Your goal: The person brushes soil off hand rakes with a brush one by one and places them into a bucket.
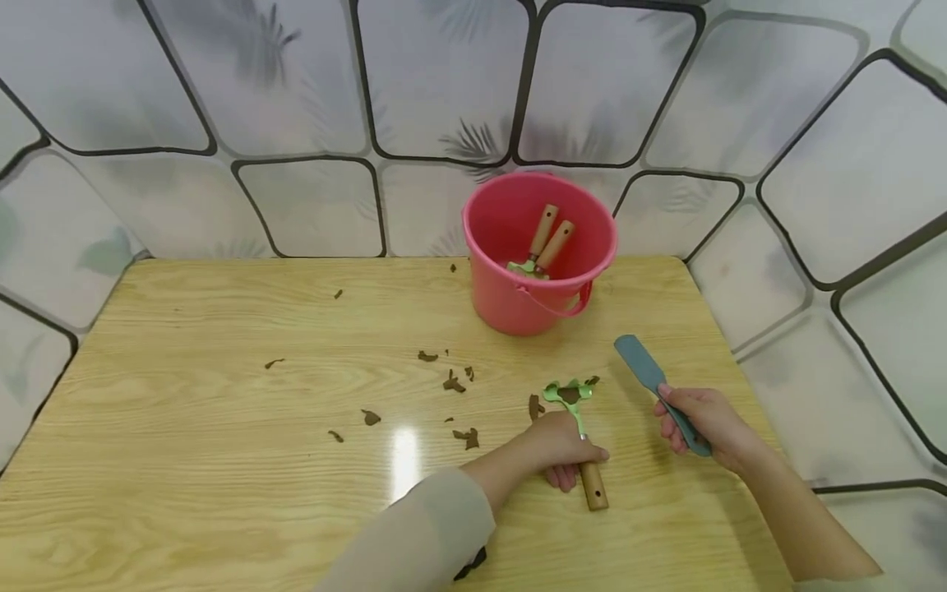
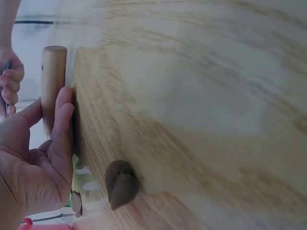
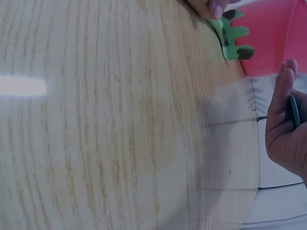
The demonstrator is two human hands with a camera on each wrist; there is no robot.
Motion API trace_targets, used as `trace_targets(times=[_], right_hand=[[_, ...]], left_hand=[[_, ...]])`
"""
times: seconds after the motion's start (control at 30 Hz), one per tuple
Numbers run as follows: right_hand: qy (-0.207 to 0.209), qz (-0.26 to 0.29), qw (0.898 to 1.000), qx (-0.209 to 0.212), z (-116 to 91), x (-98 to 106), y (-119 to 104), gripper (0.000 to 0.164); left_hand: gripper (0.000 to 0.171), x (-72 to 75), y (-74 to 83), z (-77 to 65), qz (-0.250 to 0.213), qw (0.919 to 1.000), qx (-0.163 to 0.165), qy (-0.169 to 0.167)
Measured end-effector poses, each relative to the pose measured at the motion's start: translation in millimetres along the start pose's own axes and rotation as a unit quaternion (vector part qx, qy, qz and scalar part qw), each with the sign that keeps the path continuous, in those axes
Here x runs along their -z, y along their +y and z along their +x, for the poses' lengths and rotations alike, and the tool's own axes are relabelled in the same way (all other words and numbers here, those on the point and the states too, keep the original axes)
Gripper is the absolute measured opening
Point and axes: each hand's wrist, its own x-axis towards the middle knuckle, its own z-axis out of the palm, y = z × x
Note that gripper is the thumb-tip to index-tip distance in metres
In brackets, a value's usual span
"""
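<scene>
My left hand (image 1: 558,448) grips the wooden handle (image 1: 595,489) of a small green hand rake (image 1: 577,421) low over the table. Brown stuff clings to its green prongs, which point away toward a pink bucket (image 1: 510,308). In the left wrist view, fingers and thumb are round the handle (image 2: 53,76). To the right, my right hand (image 1: 710,423) holds a grey-blue spatula (image 1: 642,362), its flat blade pointing up and left, apart from the rake. In the right wrist view only a sliver of the spatula (image 3: 294,111) shows.
Brown scraps (image 1: 453,381) lie scattered over the wooden table (image 1: 185,427); one brown lump (image 2: 121,184) is near my left hand. Two wooden-handled tools (image 1: 553,247) lean inside the bucket at the back. A patterned wall covering (image 1: 311,205) borders the table's back and right.
</scene>
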Motion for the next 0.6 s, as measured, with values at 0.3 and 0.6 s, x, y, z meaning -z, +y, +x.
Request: trace_targets(times=[0.3,0.6], right_hand=[[-0.007,0.013,1.000,-0.005,6.1,-7.6,0.2,0.043],[-0.002,0.008,1.000,-0.002,5.3,-9.3,1.3,0.043]], left_hand=[[0.037,-6.4,-11.8,-3.7,-0.026,0.9977,-0.039,0.050],[0.038,-13.1,-19.0,-4.9,-0.047,0.9911,-0.060,0.109]])
